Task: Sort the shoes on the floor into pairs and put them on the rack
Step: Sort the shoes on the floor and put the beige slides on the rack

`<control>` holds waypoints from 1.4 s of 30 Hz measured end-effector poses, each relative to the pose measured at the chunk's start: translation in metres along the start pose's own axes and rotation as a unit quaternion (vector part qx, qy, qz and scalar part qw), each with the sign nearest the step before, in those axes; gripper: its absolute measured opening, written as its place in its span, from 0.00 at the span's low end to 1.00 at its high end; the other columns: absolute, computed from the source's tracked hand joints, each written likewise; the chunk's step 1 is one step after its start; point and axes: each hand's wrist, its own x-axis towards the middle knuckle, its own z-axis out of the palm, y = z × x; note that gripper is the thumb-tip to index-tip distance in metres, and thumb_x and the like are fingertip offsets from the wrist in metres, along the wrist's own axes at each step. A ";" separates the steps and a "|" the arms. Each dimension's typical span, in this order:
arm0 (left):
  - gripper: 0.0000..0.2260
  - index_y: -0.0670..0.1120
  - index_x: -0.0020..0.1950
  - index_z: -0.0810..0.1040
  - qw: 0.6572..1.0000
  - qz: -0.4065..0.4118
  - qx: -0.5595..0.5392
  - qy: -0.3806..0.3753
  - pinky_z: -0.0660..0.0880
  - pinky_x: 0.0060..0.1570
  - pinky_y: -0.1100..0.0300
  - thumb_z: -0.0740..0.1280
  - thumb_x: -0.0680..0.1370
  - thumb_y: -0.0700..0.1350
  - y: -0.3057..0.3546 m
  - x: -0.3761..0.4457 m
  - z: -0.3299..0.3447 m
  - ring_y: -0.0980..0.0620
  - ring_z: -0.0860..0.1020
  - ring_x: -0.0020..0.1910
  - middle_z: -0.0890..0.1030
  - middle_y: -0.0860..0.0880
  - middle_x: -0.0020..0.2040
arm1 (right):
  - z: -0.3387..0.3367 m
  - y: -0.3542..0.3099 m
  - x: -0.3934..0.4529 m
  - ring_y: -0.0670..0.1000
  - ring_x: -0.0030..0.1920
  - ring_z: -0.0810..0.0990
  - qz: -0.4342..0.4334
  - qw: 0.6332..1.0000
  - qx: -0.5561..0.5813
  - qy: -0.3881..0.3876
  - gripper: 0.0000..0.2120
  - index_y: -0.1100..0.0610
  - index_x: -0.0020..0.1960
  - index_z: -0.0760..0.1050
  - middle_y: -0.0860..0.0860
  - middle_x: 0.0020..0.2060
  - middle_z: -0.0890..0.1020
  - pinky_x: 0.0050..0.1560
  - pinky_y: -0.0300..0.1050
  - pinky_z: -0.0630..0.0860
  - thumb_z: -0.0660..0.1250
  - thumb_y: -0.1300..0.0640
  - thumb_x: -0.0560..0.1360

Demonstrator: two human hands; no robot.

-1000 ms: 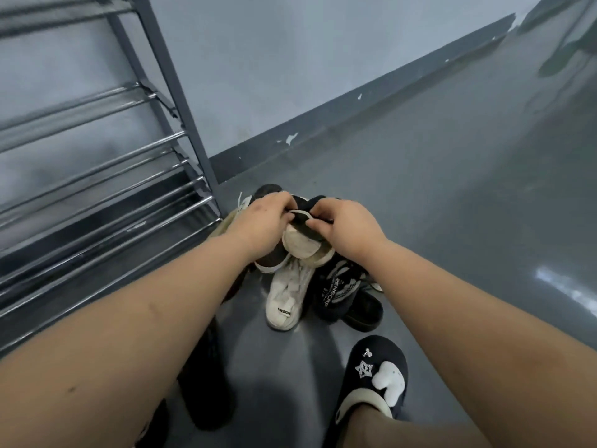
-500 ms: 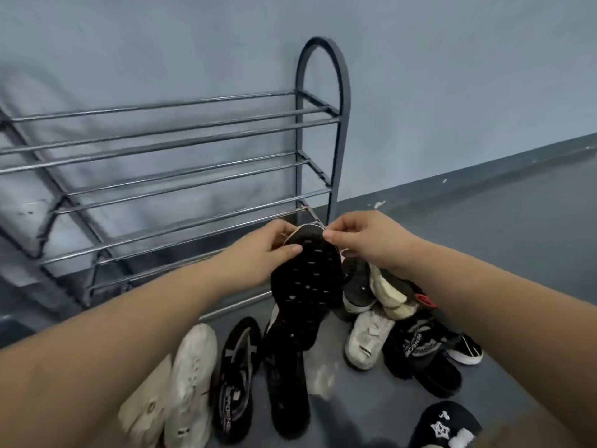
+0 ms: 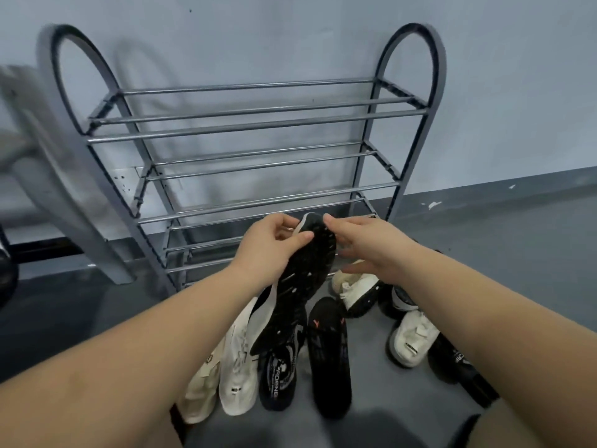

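Note:
I hold up a black-soled sneaker (image 3: 298, 286) with its sole facing me, in front of the grey metal shoe rack (image 3: 258, 130). My left hand (image 3: 268, 250) grips its toe end from the left, thumb across the sole. My right hand (image 3: 365, 244) pinches the toe tip from the right. On the floor below lie several shoes: a cream shoe (image 3: 200, 389), a white sneaker (image 3: 240, 367), a black printed slipper (image 3: 279, 379) and a black shoe sole-up (image 3: 329, 357). More white and black shoes (image 3: 410, 341) are piled at the right.
The rack stands against a pale wall (image 3: 290, 37), and its shelves of metal bars hold nothing. A grey slanted frame (image 3: 64, 202) leans at the left. The grey floor (image 3: 517, 253) stretches away to the right.
The view has swung left and up, bringing the whole rack into sight. Both hands have lifted the black-soled sneaker from the pile and keep hold of it in front of the lower shelves.

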 end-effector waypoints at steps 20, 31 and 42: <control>0.27 0.52 0.63 0.72 0.995 -0.034 0.019 -0.088 0.70 0.56 0.67 0.75 0.67 0.54 -0.007 0.013 -0.039 0.58 0.75 0.58 0.76 0.56 0.59 | 0.024 -0.019 0.033 0.47 0.32 0.81 -0.116 0.975 0.186 -0.019 0.11 0.61 0.48 0.75 0.52 0.32 0.81 0.34 0.42 0.79 0.69 0.53 0.74; 0.40 0.53 0.75 0.58 0.946 -0.101 0.177 -0.251 0.64 0.59 0.64 0.74 0.68 0.55 -0.017 0.005 -0.048 0.57 0.70 0.59 0.71 0.55 0.65 | 0.002 -0.018 0.029 0.58 0.53 0.71 -0.093 0.968 0.210 -0.099 0.17 0.54 0.42 0.76 0.54 0.46 0.84 0.46 0.47 0.81 0.74 0.45 0.60; 0.42 0.44 0.68 0.65 0.970 -0.159 0.174 -0.063 0.68 0.51 0.59 0.73 0.63 0.66 -0.021 0.005 -0.034 0.50 0.73 0.55 0.74 0.49 0.59 | 0.013 -0.005 0.020 0.57 0.56 0.80 -0.028 0.978 0.169 -0.122 0.23 0.56 0.57 0.76 0.55 0.51 0.82 0.57 0.55 0.77 0.65 0.41 0.70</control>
